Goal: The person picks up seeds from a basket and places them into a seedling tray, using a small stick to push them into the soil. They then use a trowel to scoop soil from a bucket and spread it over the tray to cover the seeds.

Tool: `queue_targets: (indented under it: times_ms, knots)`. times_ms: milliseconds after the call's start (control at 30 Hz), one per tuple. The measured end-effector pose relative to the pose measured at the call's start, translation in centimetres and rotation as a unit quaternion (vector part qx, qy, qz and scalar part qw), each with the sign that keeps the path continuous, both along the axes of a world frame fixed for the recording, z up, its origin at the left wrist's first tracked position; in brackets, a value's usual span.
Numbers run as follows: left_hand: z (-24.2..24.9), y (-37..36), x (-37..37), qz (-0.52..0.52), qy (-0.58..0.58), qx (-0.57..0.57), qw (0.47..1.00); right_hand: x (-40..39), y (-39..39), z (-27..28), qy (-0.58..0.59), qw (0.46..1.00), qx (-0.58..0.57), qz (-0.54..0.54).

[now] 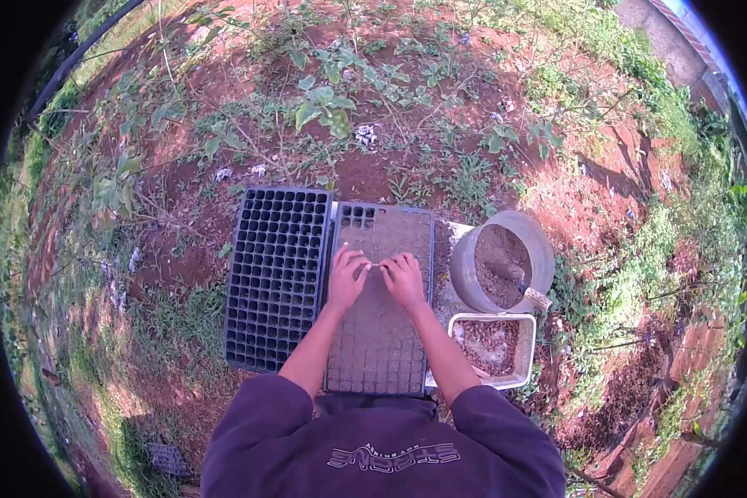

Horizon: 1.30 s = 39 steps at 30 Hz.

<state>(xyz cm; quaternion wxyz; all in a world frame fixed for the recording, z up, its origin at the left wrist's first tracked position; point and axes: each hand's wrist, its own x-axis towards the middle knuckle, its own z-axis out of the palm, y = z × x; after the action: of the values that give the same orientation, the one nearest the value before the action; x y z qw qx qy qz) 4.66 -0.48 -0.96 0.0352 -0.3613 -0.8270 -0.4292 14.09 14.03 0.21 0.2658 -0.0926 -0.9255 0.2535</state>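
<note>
Both hands meet over the upper part of a seedling tray [378, 332] whose cells are mostly filled with brown soil. A small, thin, pale stick-like piece [375, 265] spans the gap between my fingertips; its exact kind is too small to make out. My left hand [349, 275] pinches one end of it with thumb and fingers. At the other end, my right hand [402, 278] has its fingers closed on it. Several cells at the tray's top left corner show dark and unfilled.
Left of the filled tray lies a second black seedling tray [278, 278] with bare cells. To the right stand a round bucket [467, 270] of soil with a trowel [533, 295] in it, and a cream basin [526, 353] of reddish-brown seeds. Weedy ground [440, 149] surrounds everything.
</note>
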Motion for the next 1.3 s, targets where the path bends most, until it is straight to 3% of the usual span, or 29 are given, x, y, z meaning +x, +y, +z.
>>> queue_targets:
  times_ms: [200, 267, 367, 567, 900, 1000, 1167, 1300]
  knots:
    - [-0.7, 2.7, -5.2, -0.058, 0.021, -0.077, 0.995, -3.8, 2.5, -1.2, -0.013, 0.999, 0.013, -0.047]
    - [-1.5, 3.7, -6.4, -0.046, 0.036, -0.183, 0.981, -5.0, 3.4, -1.6, -0.005, 0.997, 0.02, -0.076]
    - [-2.5, 4.8, -7.6, -0.052, 0.03, -0.249, 0.967, -6.9, 4.3, -2.4, -0.012, 0.993, 0.065, -0.097]
    - [-2.9, 5.7, -8.0, -0.046, 0.043, -0.302, 0.951, -8.7, 5.8, -3.9, -0.035, 0.989, 0.132, -0.047]
    - [-2.6, 5.7, -8.4, -0.048, 0.064, -0.322, 0.943, -11.0, 8.0, -3.7, -0.042, 0.982, 0.181, -0.038]
    - [-2.6, 5.7, -8.5, -0.058, 0.046, -0.346, 0.935, -11.2, 8.0, -3.2, -0.076, 0.977, 0.176, -0.097]
    - [-2.8, 5.8, -8.3, -0.039, 0.066, -0.297, 0.952, -10.2, 7.4, -3.2, -0.052, 0.983, 0.178, 0.005]
    - [-2.5, 5.7, -8.2, -0.038, 0.063, -0.297, 0.952, -10.4, 7.5, -3.4, -0.054, 0.982, 0.18, -0.003]
